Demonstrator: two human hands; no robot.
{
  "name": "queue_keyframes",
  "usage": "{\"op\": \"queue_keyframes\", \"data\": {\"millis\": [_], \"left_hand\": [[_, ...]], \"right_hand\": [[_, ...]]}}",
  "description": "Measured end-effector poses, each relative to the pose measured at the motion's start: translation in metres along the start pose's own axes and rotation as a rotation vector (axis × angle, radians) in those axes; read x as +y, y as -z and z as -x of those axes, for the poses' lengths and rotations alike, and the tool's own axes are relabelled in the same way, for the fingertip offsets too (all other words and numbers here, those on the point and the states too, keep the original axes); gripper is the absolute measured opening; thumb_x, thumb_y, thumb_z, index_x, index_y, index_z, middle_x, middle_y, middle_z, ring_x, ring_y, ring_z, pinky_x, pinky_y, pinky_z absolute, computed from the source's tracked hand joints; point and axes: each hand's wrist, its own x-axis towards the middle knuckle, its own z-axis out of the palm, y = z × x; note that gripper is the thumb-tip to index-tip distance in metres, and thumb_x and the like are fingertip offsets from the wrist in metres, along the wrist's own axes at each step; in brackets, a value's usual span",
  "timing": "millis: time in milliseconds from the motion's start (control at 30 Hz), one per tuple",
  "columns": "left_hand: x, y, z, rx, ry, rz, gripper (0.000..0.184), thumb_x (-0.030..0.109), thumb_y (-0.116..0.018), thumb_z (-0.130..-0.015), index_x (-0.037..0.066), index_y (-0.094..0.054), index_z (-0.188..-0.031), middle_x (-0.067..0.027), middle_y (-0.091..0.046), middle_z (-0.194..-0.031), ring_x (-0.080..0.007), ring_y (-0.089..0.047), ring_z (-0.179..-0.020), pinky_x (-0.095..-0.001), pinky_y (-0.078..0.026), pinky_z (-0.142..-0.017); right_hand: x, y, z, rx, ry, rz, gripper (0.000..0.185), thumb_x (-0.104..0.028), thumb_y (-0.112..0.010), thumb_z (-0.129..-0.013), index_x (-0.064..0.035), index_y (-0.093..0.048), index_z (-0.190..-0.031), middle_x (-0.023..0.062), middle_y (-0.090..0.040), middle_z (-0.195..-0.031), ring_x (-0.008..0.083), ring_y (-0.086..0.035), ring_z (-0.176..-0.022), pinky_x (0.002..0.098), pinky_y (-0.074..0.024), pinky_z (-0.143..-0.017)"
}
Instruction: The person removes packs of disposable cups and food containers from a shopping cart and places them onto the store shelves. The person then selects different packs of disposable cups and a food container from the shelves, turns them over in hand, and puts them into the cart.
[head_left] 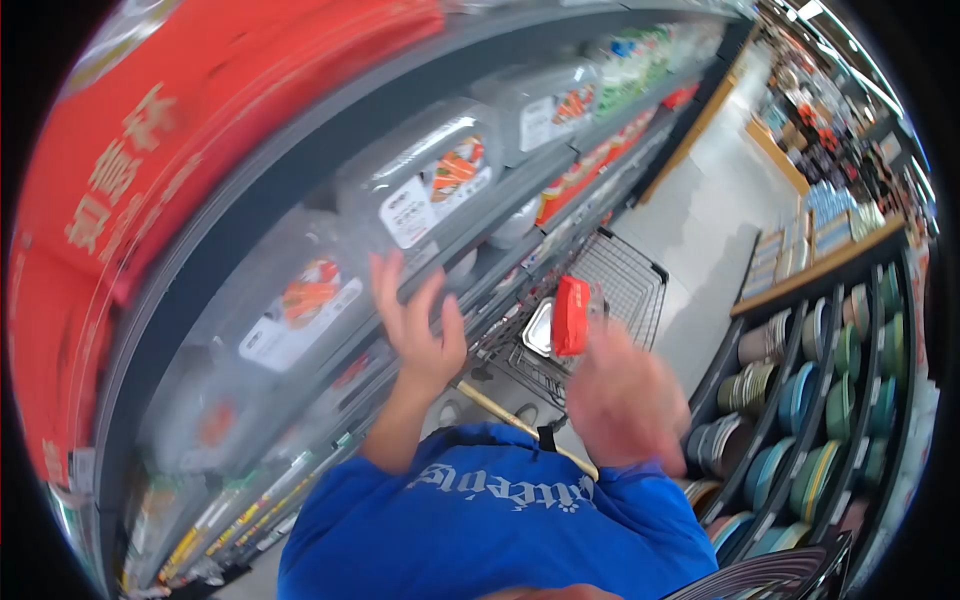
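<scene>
My left hand [418, 325] is raised with fingers apart, in front of the shelf on the left and holding nothing. Closest to it are clear plastic packs with white labels and an orange food picture; one such pack [425, 185] sits just beyond the fingertips. My right hand [630, 400] is smeared by motion, over the near right side of the shopping cart [625, 270]. Beside its fingertips shows a red package [571, 316]; whether the fingers touch it cannot be made out. A silver tray [538, 328] lies in the cart, left of the package.
A large red box [150, 150] with Chinese characters fills the upper left. The cart's yellowish handle [505, 415] crosses in front of my blue shirt. On the right, a dark rack [735, 335] holds stacked bowls [795, 395]. A grey aisle floor [715, 195] stretches ahead.
</scene>
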Motion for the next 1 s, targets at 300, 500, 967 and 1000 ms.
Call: {"op": "queue_keyframes", "data": {"millis": [300, 500, 967, 1000], "left_hand": [[-0.033, -0.055, 0.161, -0.888, 0.247, 0.421, 0.010, 0.001, -0.065, -0.088, 0.000, -0.068, -0.098, -0.0158, -0.069, -0.096, -0.0368, -0.067, -0.089, -0.0427, -0.054, -0.077], [-0.055, -0.047, 0.224, -1.166, 0.309, 0.471, 0.015, 0.009, -0.062, -0.091, 0.000, -0.069, -0.101, -0.0175, -0.069, -0.097, -0.0374, -0.067, -0.091, -0.0432, -0.053, -0.081], [-0.058, -0.061, 0.265, -1.276, -0.079, 0.014, 0.048, 0.047, -0.057, -0.096, 0.007, -0.077, -0.080, -0.0141, -0.071, -0.078, -0.0308, -0.067, -0.084, -0.0458, -0.043, -0.083], [-0.057, -0.065, 0.269, -1.272, -0.036, -0.012, 0.049, 0.048, -0.057, -0.095, 0.007, -0.076, -0.076, -0.0142, -0.071, -0.076, -0.0316, -0.068, -0.081, -0.0463, -0.043, -0.082]], "right_hand": [[-0.081, -0.050, -0.021, -0.279, 0.462, -0.034, 0.029, 0.010, -0.050, -0.089, -0.0092, -0.063, -0.071, 0.0049, -0.060, -0.068, 0.0157, -0.061, -0.060, 0.0275, -0.0563, -0.086], [-0.091, -0.076, -0.006, -0.215, 0.361, 0.078, 0.030, 0.004, -0.049, -0.093, -0.0092, -0.062, -0.069, 0.0039, -0.056, -0.063, 0.0162, -0.059, -0.056, 0.0289, -0.0584, -0.084], [-0.045, 0.080, 0.244, 0.182, -0.847, 1.578, 0.018, -0.006, -0.073, -0.087, 0.0004, -0.059, -0.096, 0.0172, -0.059, -0.109, 0.0373, -0.062, -0.097, 0.0417, -0.0517, -0.083], [-0.061, 0.096, 0.280, 0.190, -0.959, 1.662, 0.022, -0.013, -0.073, -0.089, 0.0007, -0.060, -0.100, 0.0192, -0.059, -0.114, 0.0390, -0.061, -0.104, 0.0441, -0.0510, -0.089]]}}
